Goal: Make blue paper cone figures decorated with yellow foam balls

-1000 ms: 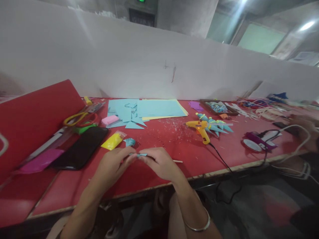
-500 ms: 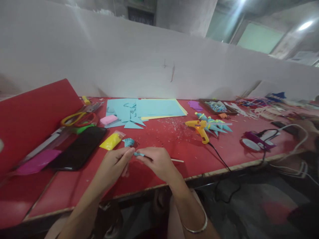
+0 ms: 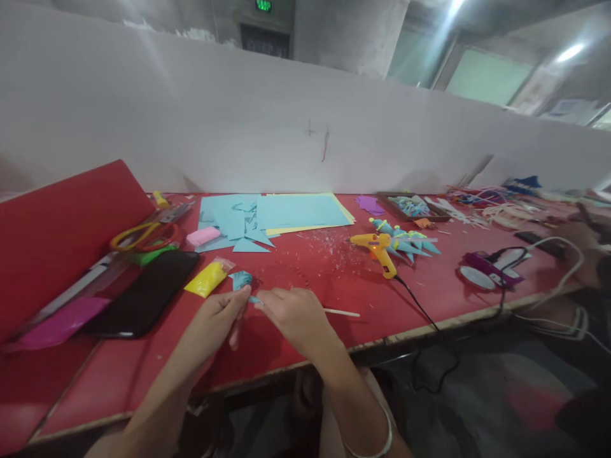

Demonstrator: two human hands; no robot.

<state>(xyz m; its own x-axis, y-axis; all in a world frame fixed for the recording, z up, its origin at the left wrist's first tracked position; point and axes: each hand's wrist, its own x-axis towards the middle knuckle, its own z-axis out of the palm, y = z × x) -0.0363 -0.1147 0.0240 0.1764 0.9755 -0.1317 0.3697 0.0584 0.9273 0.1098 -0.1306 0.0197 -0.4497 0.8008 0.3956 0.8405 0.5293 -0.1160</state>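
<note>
A small strip of light-blue paper (image 3: 256, 299) is pinched between my two hands over the near part of the red table. My left hand (image 3: 220, 316) is closed, thumb and forefinger at the strip's left end. From the other side, the fingers of my right hand (image 3: 296, 316) close on its right end. Just beyond my left fingertips is a rolled blue paper piece (image 3: 242, 280); whether it touches them I cannot tell. A thin pale stick (image 3: 342, 312) shows to the right of my right hand, its other end hidden.
A yellow glue gun (image 3: 377, 248) lies right of centre beside blue paper cones (image 3: 413, 243). Blue sheets (image 3: 303, 211) lie at the back. Left are a yellow packet (image 3: 208, 278), black phone (image 3: 146, 296) and scissors (image 3: 138, 236). Another person's arm (image 3: 580, 248) is at far right.
The head view has shifted slightly. My right fingertips have come a little nearer my left hand, and more of the pale stick shows.
</note>
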